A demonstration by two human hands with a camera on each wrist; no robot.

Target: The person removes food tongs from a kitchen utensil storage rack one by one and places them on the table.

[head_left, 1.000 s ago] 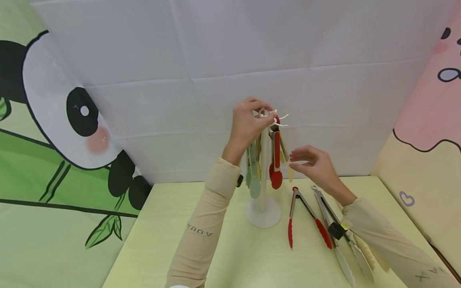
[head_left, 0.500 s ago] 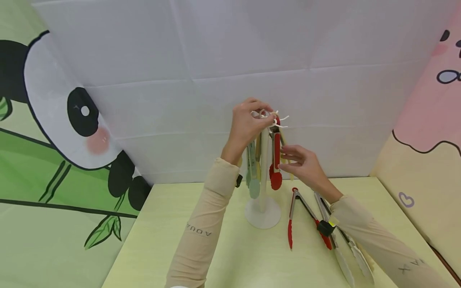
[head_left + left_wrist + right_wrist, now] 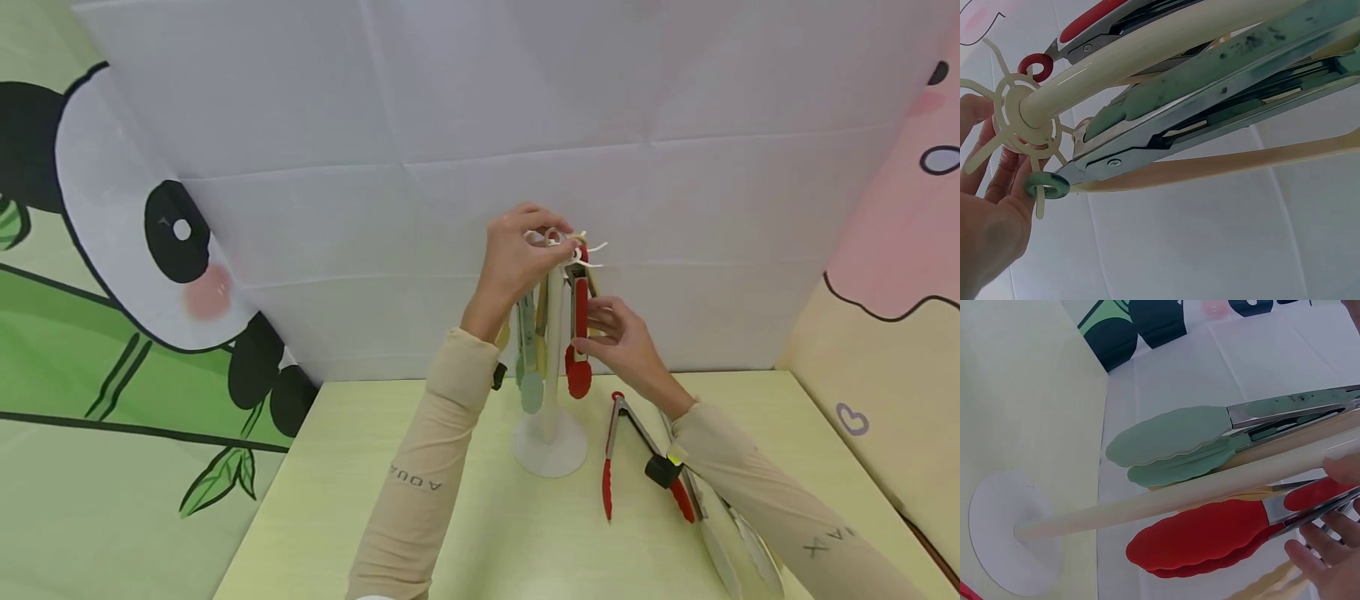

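A cream-coloured stand [image 3: 553, 350] holds several tongs on the hooks of its top ring [image 3: 1004, 119]. At that ring, my left hand [image 3: 516, 258] pinches the stand's top with thumb and fingers. Red-tipped tongs [image 3: 1204, 534] hang on the right side, jaws down and nearly closed. My right hand [image 3: 622, 337] has its thumb on one side of the red tongs' handle and its fingers on the other. Green tongs [image 3: 1147, 112] hang by a green loop on the opposite side. Beige tongs [image 3: 1266, 584] hang further back, partly hidden.
On the table [image 3: 390, 475], spread red-tipped tongs [image 3: 609, 492] lie right of the round base [image 3: 550, 458]. Longer tongs with pale tips [image 3: 723, 558] lie beside them, partly under my right forearm. A white cloth wall [image 3: 337, 217] rises behind the table.
My right hand has moved left from beside the hanging tongs and has taken hold of the red ones. My left hand stays at the stand's top.
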